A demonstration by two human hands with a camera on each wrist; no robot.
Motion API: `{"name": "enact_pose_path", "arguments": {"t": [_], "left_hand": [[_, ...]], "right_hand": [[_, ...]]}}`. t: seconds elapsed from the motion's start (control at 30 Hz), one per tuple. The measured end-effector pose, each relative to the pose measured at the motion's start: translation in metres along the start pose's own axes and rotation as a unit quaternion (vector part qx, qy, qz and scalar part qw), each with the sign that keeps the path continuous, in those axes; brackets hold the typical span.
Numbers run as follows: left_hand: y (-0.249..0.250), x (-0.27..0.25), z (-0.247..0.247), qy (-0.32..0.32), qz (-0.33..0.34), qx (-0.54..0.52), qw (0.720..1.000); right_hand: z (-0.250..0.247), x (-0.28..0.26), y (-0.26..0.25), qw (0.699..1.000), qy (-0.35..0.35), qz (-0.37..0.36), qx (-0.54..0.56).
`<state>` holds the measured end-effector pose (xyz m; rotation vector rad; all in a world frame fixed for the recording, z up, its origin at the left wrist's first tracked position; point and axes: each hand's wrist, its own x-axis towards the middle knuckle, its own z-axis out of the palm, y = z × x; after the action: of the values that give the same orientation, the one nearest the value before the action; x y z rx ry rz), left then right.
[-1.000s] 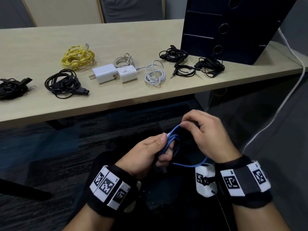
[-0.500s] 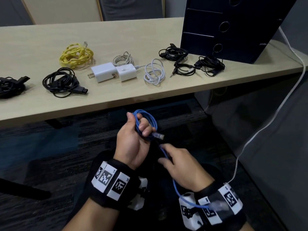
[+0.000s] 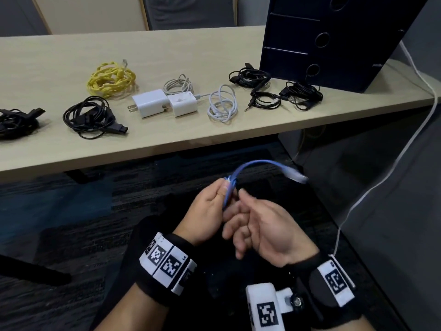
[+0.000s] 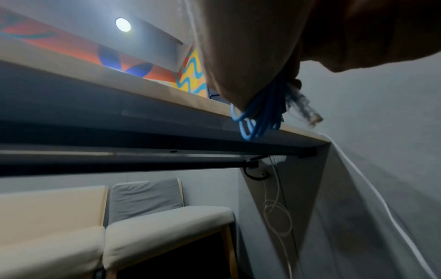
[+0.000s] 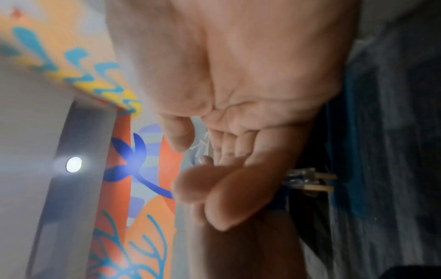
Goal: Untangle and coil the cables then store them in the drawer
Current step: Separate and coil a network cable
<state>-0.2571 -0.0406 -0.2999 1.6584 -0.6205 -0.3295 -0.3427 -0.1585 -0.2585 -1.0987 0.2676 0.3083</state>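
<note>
I see left hand (image 3: 207,211) pinching coiled blue cable (image 3: 253,164) | right hand (image 3: 267,232) loosely curled, apparently holding nothing | near the table (image 3: 167,144) edge

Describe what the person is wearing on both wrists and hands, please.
The left hand and right hand are bare, without gloves. Each wrist carries a black wrist wrap with a white band of square black-and-white fiducial markers. A white box-shaped camera mount with its own marker sits at the right wrist, and a thin white cable runs up from there.
</note>
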Motion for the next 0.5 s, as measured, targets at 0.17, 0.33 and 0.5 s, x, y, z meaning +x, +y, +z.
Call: {"name": "enact_pose_path", "arguments": {"t": [0.17, 0.33, 0.5], "left_hand": [[0.003, -0.003, 0.009, 0.006, -0.127, -0.120, 0.985], [0.025, -0.011, 0.015, -0.084, -0.179, -0.167, 0.966], [0.040, -0.006, -0.001, -0.100, -0.223, -0.280, 0.928]], "right_hand": [[-0.012, 0.000, -0.004, 0.985, -0.012, -0.174, 0.010], [-0.032, 0.013, -0.015, 0.817, 0.167, -0.291, -0.469], [-0.050, 0.017, -0.007, 0.887, 0.051, -0.201, -0.413]]}}
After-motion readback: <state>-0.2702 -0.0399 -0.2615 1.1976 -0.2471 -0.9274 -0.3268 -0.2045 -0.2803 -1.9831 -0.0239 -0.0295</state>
